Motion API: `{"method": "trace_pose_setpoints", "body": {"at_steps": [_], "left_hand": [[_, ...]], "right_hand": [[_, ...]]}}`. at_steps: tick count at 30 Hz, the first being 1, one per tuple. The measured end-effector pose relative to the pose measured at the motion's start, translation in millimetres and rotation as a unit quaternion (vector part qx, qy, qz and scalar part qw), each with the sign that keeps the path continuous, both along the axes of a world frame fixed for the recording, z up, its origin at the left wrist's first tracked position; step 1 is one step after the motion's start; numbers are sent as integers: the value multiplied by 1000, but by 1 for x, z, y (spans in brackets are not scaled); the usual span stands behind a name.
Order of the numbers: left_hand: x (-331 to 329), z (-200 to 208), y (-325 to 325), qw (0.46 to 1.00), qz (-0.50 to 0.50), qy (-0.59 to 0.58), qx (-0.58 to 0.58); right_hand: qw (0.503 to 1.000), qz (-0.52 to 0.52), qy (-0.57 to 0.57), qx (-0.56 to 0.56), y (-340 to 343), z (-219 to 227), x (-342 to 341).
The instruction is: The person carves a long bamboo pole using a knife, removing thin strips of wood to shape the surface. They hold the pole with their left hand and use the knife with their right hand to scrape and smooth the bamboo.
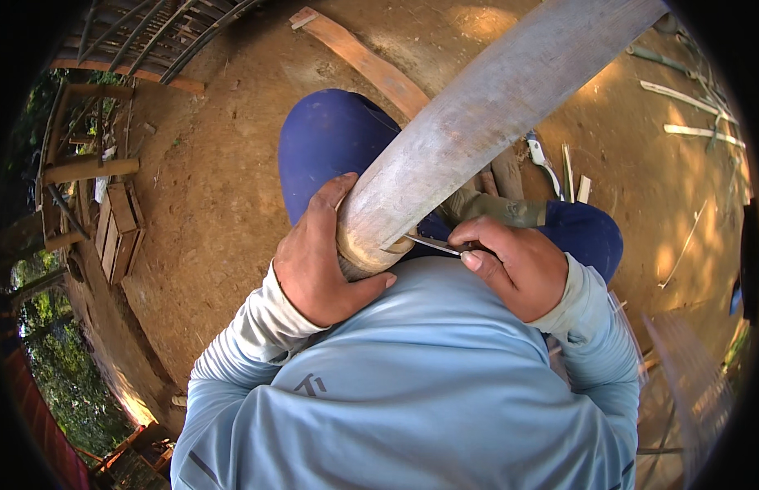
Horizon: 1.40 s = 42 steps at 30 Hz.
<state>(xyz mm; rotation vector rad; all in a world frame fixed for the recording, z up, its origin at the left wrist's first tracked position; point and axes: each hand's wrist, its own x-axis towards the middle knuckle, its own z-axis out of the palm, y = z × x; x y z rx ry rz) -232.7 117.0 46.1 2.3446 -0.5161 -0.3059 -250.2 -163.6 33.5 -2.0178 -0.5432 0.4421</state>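
A: Grip status?
B: Left hand (318,257) was wrapped tight around the near end of the bamboo pole (477,114), thumb under it. Right hand (518,265) was closed on a knife (432,243), blade tip touching the pole's cut end at its 4 o'clock.
A: Pole position?
B: Ran from the chest out toward 1 o'clock, over the blue-trousered knees (330,139).
A: Farther out?
B: Wooden plank (363,61) on the dirt ground (224,188) at 12. Bamboo strips (690,102) at 2. Slatted wooden crate (118,233) at 9; contents couldn't be made out.
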Motion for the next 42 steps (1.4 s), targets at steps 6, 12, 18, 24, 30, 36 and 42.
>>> {"method": "trace_pose_setpoints", "body": {"at_steps": [6,12,18,24,30,36,42], "left_hand": [[0,-3,-1,997,-10,-74,22],[0,-7,1,999,-16,-37,18],[1,-8,1,999,-17,-35,24],[1,-8,1,999,-14,-37,34],[1,-7,1,998,-17,-41,36],[0,-9,0,998,-21,-47,42],[-1,-10,0,998,-18,-50,46]], "right_hand": [[999,20,3,-29,9,21,4],[998,12,-6,-55,14,19,5],[996,13,-10,-90,16,16,11],[996,14,-7,-89,17,13,17],[995,32,-3,-94,14,20,20],[998,28,23,-43,15,22,16],[987,71,30,-138,16,30,20]]}}
